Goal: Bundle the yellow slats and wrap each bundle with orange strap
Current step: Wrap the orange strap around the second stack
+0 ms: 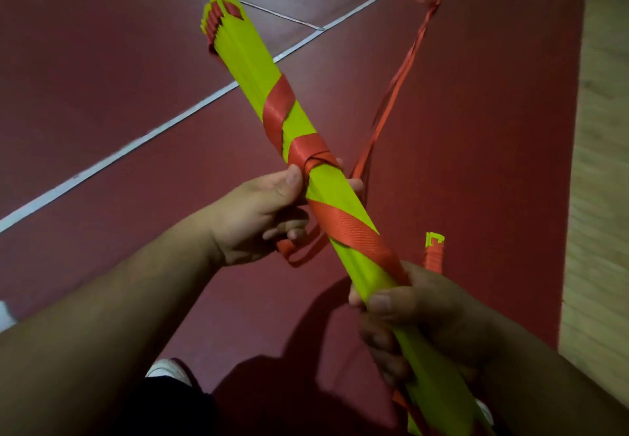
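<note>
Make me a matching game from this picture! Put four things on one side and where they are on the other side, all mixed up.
Things:
1. left hand
2. right hand
3. loose strap tail
4. white shoe

Places:
A. at the bottom, on the red floor
B. grips the near end of the slat bundle
C. trails away towards the top right
D. grips the middle of the slat bundle

Pairs: 1-D, 2-B, 3-C, 4-A
</note>
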Demonstrator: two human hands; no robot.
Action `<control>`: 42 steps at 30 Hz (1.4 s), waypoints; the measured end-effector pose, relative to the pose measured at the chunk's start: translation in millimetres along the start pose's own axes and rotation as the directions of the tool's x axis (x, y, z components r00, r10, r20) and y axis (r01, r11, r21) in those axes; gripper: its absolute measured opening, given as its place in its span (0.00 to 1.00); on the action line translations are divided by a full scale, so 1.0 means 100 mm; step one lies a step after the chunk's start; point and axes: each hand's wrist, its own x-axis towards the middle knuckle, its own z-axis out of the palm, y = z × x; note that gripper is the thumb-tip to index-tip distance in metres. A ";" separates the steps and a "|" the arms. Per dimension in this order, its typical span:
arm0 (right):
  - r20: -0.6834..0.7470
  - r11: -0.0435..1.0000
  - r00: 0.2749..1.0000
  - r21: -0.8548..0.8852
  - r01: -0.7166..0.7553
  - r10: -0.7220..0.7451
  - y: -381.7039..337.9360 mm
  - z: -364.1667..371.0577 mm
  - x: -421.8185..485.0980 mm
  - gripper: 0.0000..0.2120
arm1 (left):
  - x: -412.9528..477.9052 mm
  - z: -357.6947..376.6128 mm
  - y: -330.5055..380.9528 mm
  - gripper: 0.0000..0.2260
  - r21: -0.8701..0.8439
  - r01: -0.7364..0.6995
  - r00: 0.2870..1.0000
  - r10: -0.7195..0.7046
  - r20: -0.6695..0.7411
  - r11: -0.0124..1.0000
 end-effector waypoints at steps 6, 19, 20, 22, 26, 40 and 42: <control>-0.082 0.990 0.996 -0.134 -0.048 0.037 -0.02 -0.19 0.06 0.31 | 0.07 0.20 -0.02 0.35 0.039 -0.032 0.983 0.039 -0.182 0.999; -0.465 0.186 0.573 -0.859 -0.477 -0.675 0.13 -0.19 0.31 0.22 | 0.15 0.20 0.10 0.20 0.380 0.016 0.782 0.225 -0.581 0.925; -0.458 0.235 0.594 -0.879 -0.415 -0.662 0.11 -0.19 0.29 0.22 | 0.12 0.17 0.16 0.19 0.455 0.004 0.793 0.274 -0.544 0.890; -0.432 0.275 0.659 -0.901 -0.335 -0.615 0.08 -0.16 0.26 0.21 | 0.09 0.13 0.24 0.15 0.532 -0.070 0.799 0.367 -0.476 0.844; -0.437 0.322 0.718 -0.897 -0.303 -0.541 0.01 -0.07 0.23 0.20 | 0.05 0.11 0.27 0.13 0.609 -0.106 0.812 0.422 -0.403 0.786; -0.127 0.937 0.992 -0.346 -0.048 0.004 0.02 -0.17 0.06 0.22 | -0.01 -0.07 0.08 0.36 0.261 -0.136 0.952 0.199 -0.234 0.956; -0.210 0.832 0.978 -0.541 -0.122 0.006 -0.05 -0.21 0.07 0.17 | 0.02 -0.03 0.04 0.19 0.280 -0.139 0.936 0.218 -0.275 0.950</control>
